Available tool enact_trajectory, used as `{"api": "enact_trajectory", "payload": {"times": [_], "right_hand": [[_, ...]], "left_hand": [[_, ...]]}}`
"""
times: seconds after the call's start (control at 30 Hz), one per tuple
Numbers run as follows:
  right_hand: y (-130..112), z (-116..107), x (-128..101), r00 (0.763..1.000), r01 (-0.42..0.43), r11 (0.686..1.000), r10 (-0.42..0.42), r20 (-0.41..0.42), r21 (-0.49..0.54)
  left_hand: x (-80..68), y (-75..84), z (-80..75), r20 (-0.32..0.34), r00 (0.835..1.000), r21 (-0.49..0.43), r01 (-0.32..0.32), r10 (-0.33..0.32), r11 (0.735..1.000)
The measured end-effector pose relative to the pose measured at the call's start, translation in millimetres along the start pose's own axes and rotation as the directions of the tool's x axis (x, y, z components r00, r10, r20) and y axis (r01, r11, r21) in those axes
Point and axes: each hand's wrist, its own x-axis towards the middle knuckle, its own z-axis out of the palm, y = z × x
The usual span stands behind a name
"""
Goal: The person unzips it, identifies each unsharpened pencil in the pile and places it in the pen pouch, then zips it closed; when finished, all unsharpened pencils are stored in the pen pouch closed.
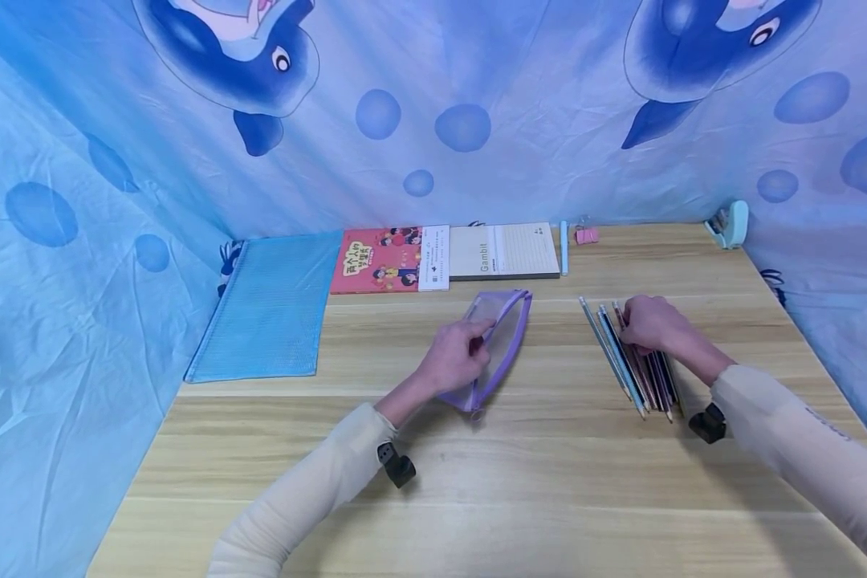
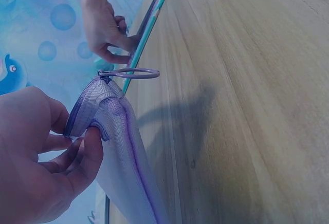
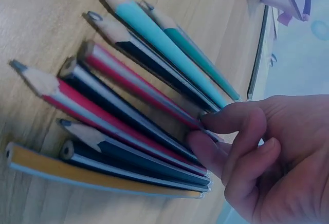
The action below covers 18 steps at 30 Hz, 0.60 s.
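Observation:
My left hand (image 1: pixel 457 355) pinches the upper edge of a purple mesh pencil pouch (image 1: pixel 507 341) that lies on the wooden table (image 1: pixel 477 490). In the left wrist view the thumb and fingers of my left hand (image 2: pixel 46 157) grip the pouch (image 2: pixel 121 142) by its zipper end, and a ring pull (image 2: pixel 131 73) sticks out. To the right, my right hand (image 1: pixel 646 323) curls over the far ends of several pencils (image 1: pixel 632 373) lying side by side. In the right wrist view the fingertips (image 3: pixel 205 149) touch the pencils (image 3: pixel 118 95).
Along the back edge lie a blue mesh folder (image 1: pixel 267 309), a red booklet (image 1: pixel 383 258), a Gambit notebook (image 1: pixel 506 250), a light blue pen (image 1: pixel 564 247) and a pink clip (image 1: pixel 587 235). A teal stapler (image 1: pixel 730 223) sits back right. Blue dolphin cloth (image 1: pixel 477 120) surrounds the table.

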Motion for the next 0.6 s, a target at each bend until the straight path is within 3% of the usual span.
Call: {"api": "enact_trajectory", "payload": {"times": [0.2, 0.33, 0.47, 0.6], "right_hand": [[2.0, -7.0, -1.0, 0.998, 0.027, 0.999, -0.026, -0.051, 0.020], [-2.0, -13.8, -4.8, 0.995, 0.051, 0.992, -0.040, -0.092, 0.118], [-12.3, -16.0, -8.9, 0.996, 0.036, 0.965, -0.013, -0.093, 0.260], [-25.9, -12.8, -10.1, 0.997, 0.007, 0.916, 0.022, -0.068, 0.400]], "left_hand": [[-1.1, 1.3, -0.3, 0.009, 1.000, -0.005, 0.022, -0.022, 1.000], [-0.8, 2.0, -0.7, 0.009, 1.000, -0.001, 0.029, -0.029, 1.000], [-0.3, 2.3, -0.8, 0.005, 1.000, 0.000, 0.015, -0.015, 1.000], [-0.7, 1.5, -0.5, 0.007, 1.000, -0.004, 0.018, -0.018, 1.000]]}}
